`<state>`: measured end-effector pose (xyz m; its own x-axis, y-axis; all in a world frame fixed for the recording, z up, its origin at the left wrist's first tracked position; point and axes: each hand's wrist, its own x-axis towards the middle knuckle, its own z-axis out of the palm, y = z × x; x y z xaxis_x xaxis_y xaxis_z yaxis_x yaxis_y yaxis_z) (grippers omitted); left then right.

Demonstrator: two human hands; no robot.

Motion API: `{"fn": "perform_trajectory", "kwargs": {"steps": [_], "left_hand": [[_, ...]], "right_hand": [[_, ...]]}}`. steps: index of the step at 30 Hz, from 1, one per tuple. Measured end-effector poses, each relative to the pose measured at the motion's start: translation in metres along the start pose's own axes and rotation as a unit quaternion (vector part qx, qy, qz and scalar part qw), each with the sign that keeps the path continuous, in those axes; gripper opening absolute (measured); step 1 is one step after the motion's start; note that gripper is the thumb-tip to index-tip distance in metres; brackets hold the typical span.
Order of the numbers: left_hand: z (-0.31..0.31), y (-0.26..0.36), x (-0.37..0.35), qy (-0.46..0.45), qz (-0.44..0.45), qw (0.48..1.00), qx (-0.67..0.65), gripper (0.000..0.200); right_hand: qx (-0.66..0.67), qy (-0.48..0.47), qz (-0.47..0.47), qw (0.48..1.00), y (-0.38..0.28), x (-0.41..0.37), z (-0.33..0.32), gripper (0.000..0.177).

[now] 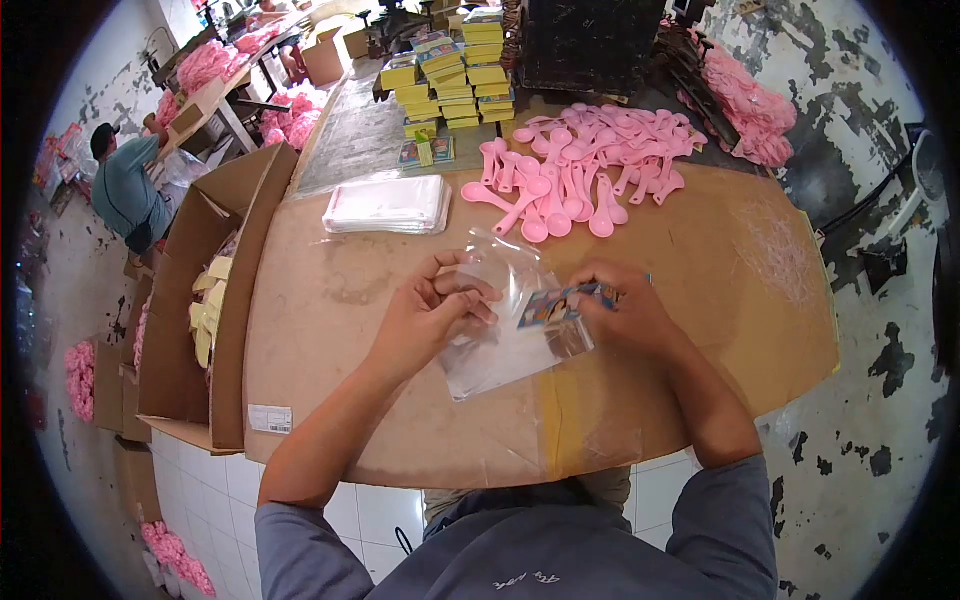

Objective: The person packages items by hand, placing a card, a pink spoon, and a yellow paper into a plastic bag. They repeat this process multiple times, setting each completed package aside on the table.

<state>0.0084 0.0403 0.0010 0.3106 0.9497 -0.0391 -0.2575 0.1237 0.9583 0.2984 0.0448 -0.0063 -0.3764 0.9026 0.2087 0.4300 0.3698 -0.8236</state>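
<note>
A stack of clear plastic bags point(385, 205) lies flat on the tabletop point(320, 350). The left hand point(445, 300) has its fingers partly curled at the left side of a single clear plastic bag point(490, 370); whether they pinch the film cannot be told. This bag lies between both hands: probably light, limp, slippery and easily creased; grip by the rim. The printed card point(545, 308) overlaps the bag; insertion is unclear. Expect a light, fairly stiff piece; hold by one end. The right hand point(620, 305) has its fingers closed on the card's right end.
</note>
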Motion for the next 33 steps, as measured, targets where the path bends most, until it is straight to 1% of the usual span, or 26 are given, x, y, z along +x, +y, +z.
{"fn": "perform_trajectory", "kwargs": {"steps": [3, 6, 9, 11, 12, 15, 18, 21, 24, 27, 30, 33], "left_hand": [[-0.003, -0.011, 0.002, -0.027, -0.018, 0.999, 0.029, 0.035], [0.004, -0.017, 0.001, -0.044, -0.03, 0.998, 0.042, 0.037], [0.007, -0.024, 0.0, -0.076, -0.04, 0.996, 0.038, 0.042], [0.012, -0.025, -0.002, -0.081, -0.049, 0.995, 0.042, 0.046], [0.009, -0.027, -0.001, -0.086, -0.058, 0.989, 0.11, 0.049], [0.016, -0.017, -0.005, -0.101, -0.077, 0.981, 0.147, 0.054], [0.017, -0.02, -0.006, -0.095, -0.057, 0.98, 0.167, 0.059], [0.019, -0.021, -0.008, -0.11, -0.031, 0.976, 0.185, 0.063], [0.024, -0.011, -0.013, -0.121, -0.017, 0.945, 0.305, 0.064], [0.027, -0.005, -0.015, -0.149, -0.024, 0.928, 0.341, 0.062], [0.025, -0.022, -0.011, -0.104, -0.001, 0.975, 0.194, 0.058], [0.025, -0.016, -0.01, -0.096, -0.021, 0.981, 0.17, 0.054]], "right_hand": [[0.139, 0.036, 0.048, 0.989, -0.003, 0.003, 0.001, 0.02], [0.194, 0.088, 0.046, 0.976, -0.003, 0.004, 0.007, 0.027], [0.203, 0.124, -0.004, 0.971, 0.005, 0.006, 0.01, 0.036], [0.193, 0.121, -0.011, 0.974, 0.004, 0.005, 0.008, 0.035], [0.189, 0.119, -0.014, 0.975, 0.003, 0.005, 0.007, 0.034], [0.202, 0.068, 0.036, 0.976, -0.004, 0.0, 0.006, 0.029], [0.088, 0.06, -0.078, 0.991, -0.001, 0.002, 0.006, 0.027], [-0.005, 0.015, -0.134, 0.991, -0.002, 0.002, 0.005, 0.028], [-0.005, -0.046, -0.145, 0.988, -0.012, 0.001, 0.012, 0.032], [0.043, -0.016, -0.041, 0.998, -0.033, -0.006, 0.025, 0.03], [0.216, 0.093, 0.018, 0.972, -0.008, -0.003, 0.028, 0.027], [0.19, 0.087, 0.026, 0.978, -0.011, -0.002, 0.019, 0.022]]}}
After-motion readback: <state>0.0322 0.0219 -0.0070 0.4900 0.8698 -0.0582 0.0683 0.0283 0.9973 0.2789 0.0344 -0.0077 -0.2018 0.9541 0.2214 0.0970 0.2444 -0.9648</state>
